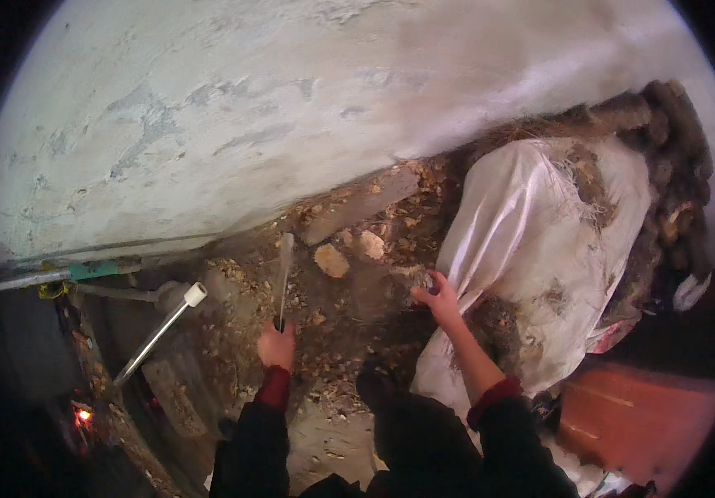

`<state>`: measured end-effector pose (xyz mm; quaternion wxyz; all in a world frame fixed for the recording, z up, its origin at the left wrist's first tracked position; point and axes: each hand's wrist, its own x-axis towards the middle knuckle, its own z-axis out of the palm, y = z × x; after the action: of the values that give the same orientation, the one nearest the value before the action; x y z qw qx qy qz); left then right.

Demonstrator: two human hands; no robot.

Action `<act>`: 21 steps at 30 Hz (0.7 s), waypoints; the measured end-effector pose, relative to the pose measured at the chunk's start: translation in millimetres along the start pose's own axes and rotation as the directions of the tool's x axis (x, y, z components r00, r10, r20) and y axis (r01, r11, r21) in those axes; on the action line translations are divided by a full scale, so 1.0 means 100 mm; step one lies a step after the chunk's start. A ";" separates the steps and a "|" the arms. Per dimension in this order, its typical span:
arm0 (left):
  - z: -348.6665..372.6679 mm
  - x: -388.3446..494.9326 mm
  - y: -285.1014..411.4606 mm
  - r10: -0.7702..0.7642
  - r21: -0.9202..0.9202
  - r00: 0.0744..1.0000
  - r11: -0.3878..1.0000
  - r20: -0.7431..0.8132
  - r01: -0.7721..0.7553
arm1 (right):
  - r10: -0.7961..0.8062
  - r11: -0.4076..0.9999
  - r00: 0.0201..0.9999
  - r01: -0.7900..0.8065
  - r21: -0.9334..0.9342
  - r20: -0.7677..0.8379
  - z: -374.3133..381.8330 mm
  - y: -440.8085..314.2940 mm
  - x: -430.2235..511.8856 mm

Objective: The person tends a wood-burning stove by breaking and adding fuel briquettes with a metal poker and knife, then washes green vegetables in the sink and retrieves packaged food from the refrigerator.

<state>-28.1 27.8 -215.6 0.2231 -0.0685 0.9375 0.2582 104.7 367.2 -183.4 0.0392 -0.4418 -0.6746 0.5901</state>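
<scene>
My left hand (276, 348) is closed around the dark handle of a tool with a broad blade (286, 261), a cleaver or large knife, which points toward the wall. To its right, my right hand (437, 297) has its thumb and fingers curled at a rough, brownish piece, perhaps wood (412, 280); blur hides whether it is gripped. Two pale cut pieces, apparently wood (331, 260) (372, 244), lie between the hands and the wall. Chips and debris (332, 367) cover the ground around them.
A flat board (364, 202) lies by the plastered wall (239, 137). At right are a white woven sack (544, 249), stacked logs (675, 143) and a reddish-orange surface (638, 423). A metal tube with a white end (161, 336) slants at left, near a small glowing fire (83, 415).
</scene>
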 end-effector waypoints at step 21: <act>-0.16 -0.71 0.19 0.293 -0.430 0.956 0.861 -0.018 -0.272 | -0.380 0.478 0.832 0.551 -0.684 0.404 1.27 -0.80 0.93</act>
<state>24.7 36.7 -162.4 0.1848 0.0286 0.8520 0.4890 -68.5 337.3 -198.7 -0.0634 -0.1521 -0.9553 0.2455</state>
